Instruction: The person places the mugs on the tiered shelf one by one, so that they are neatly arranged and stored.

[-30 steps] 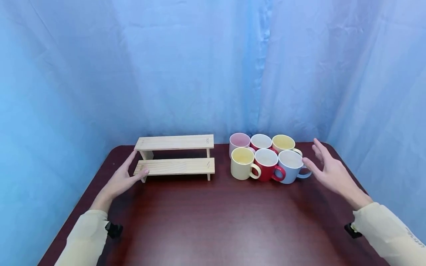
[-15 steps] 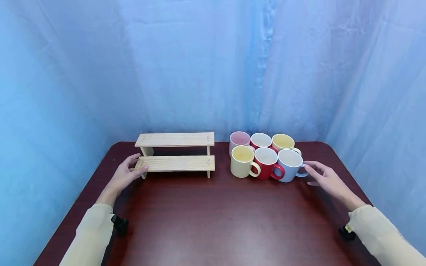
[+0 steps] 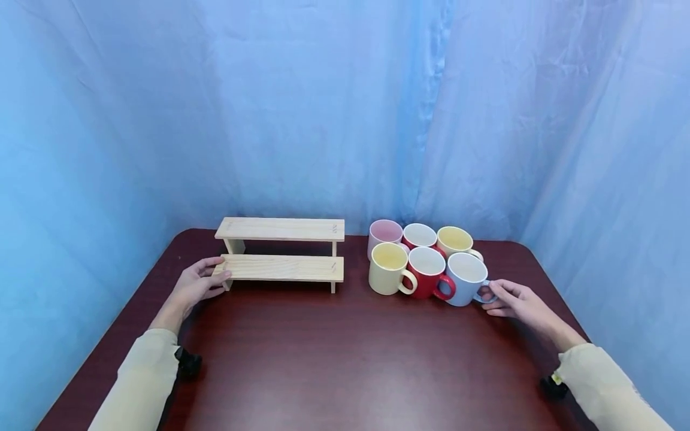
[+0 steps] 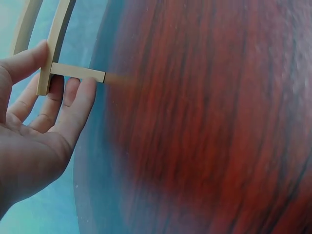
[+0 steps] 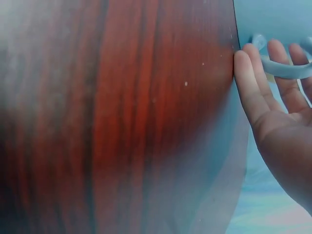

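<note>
At the left, my left hand (image 3: 194,288) grips the left end of the lower board of a two-step pale wooden shelf (image 3: 283,269). In the left wrist view the thumb lies on the board and the fingers curl beneath it, by the short leg (image 4: 78,71). My right hand (image 3: 518,304) is at the light blue mug (image 3: 462,291), its thumb and fingers round the handle (image 5: 287,71). That mug stands upright at the front right of a group of mugs, with a white inside. The right thumb is hidden in the right wrist view.
Beside the blue mug stand a red mug (image 3: 423,285) and a pale yellow mug (image 3: 384,281). Behind them are a pink mug (image 3: 385,232), another red one (image 3: 419,234) and another yellow one (image 3: 454,239). Blue curtains (image 3: 323,120) surround the dark wooden table (image 3: 323,359).
My right hand has come in from the right and lower, its fingers closing round the blue mug's handle. My left hand has gone from spread fingers to gripping the lower board's end.
</note>
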Motion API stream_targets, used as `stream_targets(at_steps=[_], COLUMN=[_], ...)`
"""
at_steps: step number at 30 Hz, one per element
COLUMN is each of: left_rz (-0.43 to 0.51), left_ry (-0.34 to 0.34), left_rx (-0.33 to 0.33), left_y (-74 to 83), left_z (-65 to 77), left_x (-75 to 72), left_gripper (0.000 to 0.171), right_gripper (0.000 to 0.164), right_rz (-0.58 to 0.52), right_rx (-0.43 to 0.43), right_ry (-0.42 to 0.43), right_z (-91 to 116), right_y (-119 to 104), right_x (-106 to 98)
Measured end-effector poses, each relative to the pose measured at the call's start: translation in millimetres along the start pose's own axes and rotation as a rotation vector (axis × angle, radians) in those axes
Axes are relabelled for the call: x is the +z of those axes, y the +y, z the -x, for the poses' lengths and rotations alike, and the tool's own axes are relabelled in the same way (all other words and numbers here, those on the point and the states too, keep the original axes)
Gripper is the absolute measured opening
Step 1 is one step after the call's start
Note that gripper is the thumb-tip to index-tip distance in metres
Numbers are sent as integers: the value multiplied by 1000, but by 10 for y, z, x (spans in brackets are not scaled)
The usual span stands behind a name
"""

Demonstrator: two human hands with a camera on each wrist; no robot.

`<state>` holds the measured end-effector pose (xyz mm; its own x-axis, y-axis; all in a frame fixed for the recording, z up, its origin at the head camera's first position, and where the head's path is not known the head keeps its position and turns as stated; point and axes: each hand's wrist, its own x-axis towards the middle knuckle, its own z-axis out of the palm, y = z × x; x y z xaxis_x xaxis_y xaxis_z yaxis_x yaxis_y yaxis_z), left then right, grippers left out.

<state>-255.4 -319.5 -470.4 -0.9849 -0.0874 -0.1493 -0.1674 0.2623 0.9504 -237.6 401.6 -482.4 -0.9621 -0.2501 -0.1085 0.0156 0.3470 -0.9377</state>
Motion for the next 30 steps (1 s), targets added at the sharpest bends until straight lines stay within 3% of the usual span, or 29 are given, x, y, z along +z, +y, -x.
stream_targets(at_steps=[11, 17, 23, 30], left_rz=[22, 19, 26, 45], left_ry=[5, 9, -11, -26], left_rx=[-38, -58, -57, -49], left_y=[-8, 8, -6, 10], left_z=[-43, -1, 29, 1], left_x=[-34, 11, -7, -23], left_gripper=[78, 76, 75, 75], right_gripper=[46, 45, 41, 46], right_rz=[-60, -68, -72, -23], right_rx=[-35, -21, -32, 31], right_ry=[-70, -87, -162, -118], right_z=[-38, -11, -21, 6], right_y=[30, 12, -15, -88], right_x=[-24, -43, -83, -90])
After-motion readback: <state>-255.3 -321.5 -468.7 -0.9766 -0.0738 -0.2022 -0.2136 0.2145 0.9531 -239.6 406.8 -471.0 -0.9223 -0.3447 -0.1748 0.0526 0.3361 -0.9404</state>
